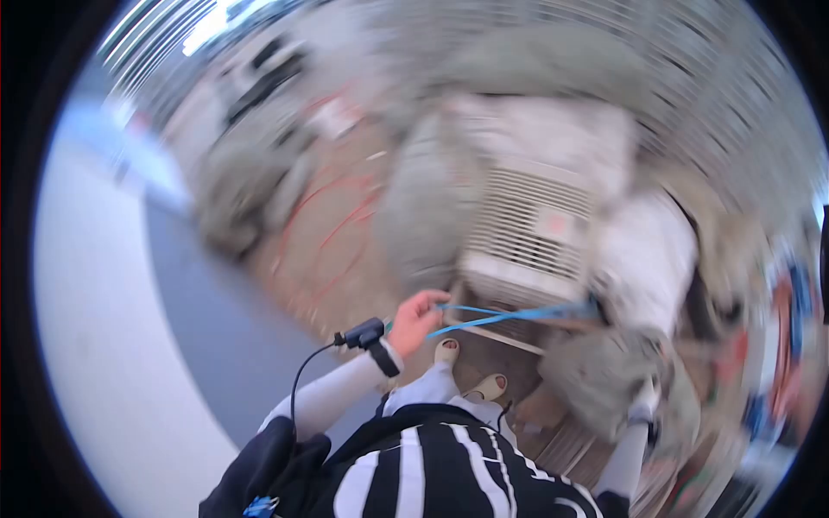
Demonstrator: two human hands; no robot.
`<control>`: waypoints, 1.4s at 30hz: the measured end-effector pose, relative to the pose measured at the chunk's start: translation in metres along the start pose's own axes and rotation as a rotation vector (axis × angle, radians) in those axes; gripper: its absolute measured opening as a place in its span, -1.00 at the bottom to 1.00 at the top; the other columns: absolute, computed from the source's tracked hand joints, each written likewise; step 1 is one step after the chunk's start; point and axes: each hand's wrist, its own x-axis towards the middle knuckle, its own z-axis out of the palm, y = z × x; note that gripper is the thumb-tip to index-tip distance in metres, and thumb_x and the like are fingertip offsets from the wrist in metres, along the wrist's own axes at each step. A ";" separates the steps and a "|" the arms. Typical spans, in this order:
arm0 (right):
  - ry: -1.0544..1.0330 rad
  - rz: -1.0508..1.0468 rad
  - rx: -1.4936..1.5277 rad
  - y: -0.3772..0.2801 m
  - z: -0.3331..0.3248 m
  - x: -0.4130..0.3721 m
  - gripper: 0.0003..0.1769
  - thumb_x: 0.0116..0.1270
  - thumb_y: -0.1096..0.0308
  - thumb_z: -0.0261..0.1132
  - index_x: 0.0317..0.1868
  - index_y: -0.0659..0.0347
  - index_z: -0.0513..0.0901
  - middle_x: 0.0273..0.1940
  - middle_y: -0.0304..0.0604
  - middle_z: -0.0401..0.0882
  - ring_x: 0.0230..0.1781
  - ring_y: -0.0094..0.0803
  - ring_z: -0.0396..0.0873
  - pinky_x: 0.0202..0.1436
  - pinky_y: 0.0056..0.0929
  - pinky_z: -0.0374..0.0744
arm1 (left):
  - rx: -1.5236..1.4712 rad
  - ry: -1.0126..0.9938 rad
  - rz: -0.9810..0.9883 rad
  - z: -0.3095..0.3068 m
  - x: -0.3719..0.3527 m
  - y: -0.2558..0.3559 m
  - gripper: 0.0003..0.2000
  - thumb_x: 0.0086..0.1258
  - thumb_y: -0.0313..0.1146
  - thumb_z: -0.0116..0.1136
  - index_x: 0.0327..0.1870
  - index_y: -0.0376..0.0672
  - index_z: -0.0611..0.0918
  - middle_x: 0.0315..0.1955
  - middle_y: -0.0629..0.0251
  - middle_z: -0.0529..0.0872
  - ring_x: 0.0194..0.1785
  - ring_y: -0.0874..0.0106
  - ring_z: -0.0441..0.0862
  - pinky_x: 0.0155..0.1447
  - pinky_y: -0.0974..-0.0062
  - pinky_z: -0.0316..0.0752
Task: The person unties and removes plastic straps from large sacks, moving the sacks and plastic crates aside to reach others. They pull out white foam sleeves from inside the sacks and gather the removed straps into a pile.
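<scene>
My left hand (pixel 417 321) is closed around a blue strap (pixel 509 316), with a wristband and a small black device on that wrist. Two strands of the strap run to the right, past the front of a beige slatted plastic crate (pixel 528 226). My right hand (pixel 646 399) lies against a grey-green sack (pixel 596 375) lower right; motion smears its fingers, so I cannot tell their grip. Beyond the strap's right end bulges a white sack (pixel 646 255).
More filled sacks (pixel 548 60) surround the crate, with a grey-green pile (pixel 250 177) to the left. Red cord (pixel 332 224) lies looped on the brown floor. A white and grey surface (pixel 95 285) borders the left side. Blurred, colourful items (pixel 781 345) stand at the right.
</scene>
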 end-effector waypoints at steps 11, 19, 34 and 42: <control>-0.198 -0.799 -0.867 -0.101 0.395 -0.210 -0.51 0.35 0.34 0.21 0.20 0.48 0.47 0.14 0.18 0.54 0.19 -0.04 0.50 0.29 -0.28 0.43 | -0.517 1.267 -0.146 -0.257 -0.136 -0.104 -0.70 0.33 -0.50 0.05 0.09 -0.18 0.55 -0.42 0.37 0.64 -0.70 0.77 0.19 -0.69 0.72 0.02; -1.605 -0.739 -0.677 -0.078 0.667 -0.562 -0.20 0.11 0.37 0.44 0.36 0.34 0.34 0.30 0.05 0.42 0.34 -0.25 0.38 0.39 -0.33 0.33 | 0.320 0.297 0.104 -0.396 -0.039 -0.071 -0.71 0.26 -0.45 0.10 0.02 0.01 0.60 -0.32 0.11 0.68 -0.32 0.24 0.66 -0.22 0.34 0.54; -1.805 0.838 0.627 -0.093 1.019 -0.631 -0.57 0.59 0.14 -0.11 0.23 0.20 0.49 -0.65 -0.40 0.15 -0.70 -0.57 0.13 -0.54 -0.47 0.23 | 0.087 0.417 -0.024 -0.738 0.131 -0.029 -0.82 0.42 -0.42 0.16 -0.06 -0.27 0.69 -0.36 0.41 0.70 -0.31 0.68 0.51 -0.26 0.60 0.44; -1.595 0.896 0.781 -0.175 1.302 -0.562 -0.53 0.57 0.34 -0.17 0.43 0.21 0.25 -0.34 -0.28 0.38 -0.68 -0.62 0.12 -0.55 -0.55 0.25 | -0.473 1.066 -0.134 -0.870 0.215 -0.036 -0.79 0.53 -0.31 0.03 -0.13 -0.23 0.66 -0.73 0.64 0.33 -0.71 0.78 0.11 -0.63 0.70 -0.05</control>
